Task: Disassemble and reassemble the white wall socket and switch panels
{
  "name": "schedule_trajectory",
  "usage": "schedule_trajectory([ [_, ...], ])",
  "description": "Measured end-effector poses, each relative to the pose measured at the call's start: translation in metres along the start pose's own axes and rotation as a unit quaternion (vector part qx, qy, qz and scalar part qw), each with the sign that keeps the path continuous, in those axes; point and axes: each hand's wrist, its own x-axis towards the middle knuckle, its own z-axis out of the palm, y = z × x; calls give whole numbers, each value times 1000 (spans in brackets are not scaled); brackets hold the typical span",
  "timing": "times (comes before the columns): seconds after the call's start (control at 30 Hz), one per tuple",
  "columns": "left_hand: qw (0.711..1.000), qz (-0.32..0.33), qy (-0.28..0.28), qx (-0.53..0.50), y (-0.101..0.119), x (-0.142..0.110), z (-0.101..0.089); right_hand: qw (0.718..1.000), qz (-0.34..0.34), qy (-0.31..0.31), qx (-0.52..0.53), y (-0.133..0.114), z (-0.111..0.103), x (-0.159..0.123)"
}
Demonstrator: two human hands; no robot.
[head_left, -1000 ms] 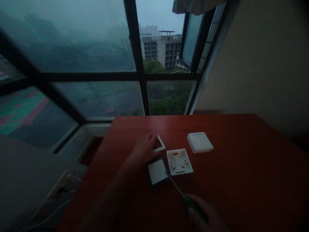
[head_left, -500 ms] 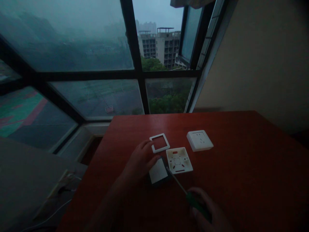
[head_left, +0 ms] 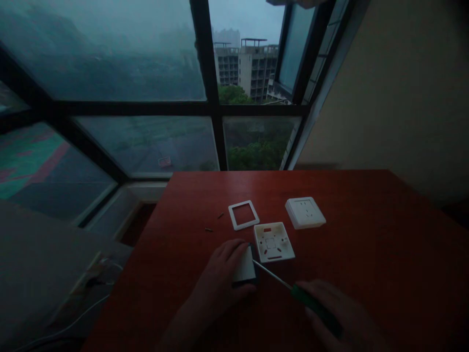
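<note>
My left hand [head_left: 224, 274] is closed around a switch panel [head_left: 245, 269] with a white face and dark edges, its fingers over the far side and the thumb at the near side. In my right hand [head_left: 335, 310] is a screwdriver [head_left: 315, 309] with a green handle. Its tip points at the panel's right part; whether it touches cannot be made out. Just right of the panel lies a white mounting box [head_left: 274, 243], open side up. Beyond the hand, a white square frame [head_left: 234, 217] lies flat on the table.
Two small screws [head_left: 208, 230] lie left of the frame on the red-brown table [head_left: 366, 244]. A white wall socket [head_left: 306, 213] sits at the back right. Windows [head_left: 146, 142] border the table's far side, and a cable [head_left: 78, 320] runs at lower left.
My left hand has moved from the white frame back toward me and closed on the panel, uncovering the frame and the screws. The screwdriver handle has swung to the right, its tip staying near the panel.
</note>
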Motion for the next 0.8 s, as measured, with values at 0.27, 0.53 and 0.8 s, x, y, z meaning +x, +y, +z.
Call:
schedule_trajectory([
  [0.27, 997, -16, 7, -80, 3, -6, 1, 990, -75, -91, -78, -14, -37, 16],
  [0.53, 992, -13, 1, -128, 6, -6, -1, 975, -122, -132, -134, -45, -70, 45],
  [0.8, 991, -4, 10, -134, 8, -7, 2, 913, -195, -212, -289, -89, -78, 68],
])
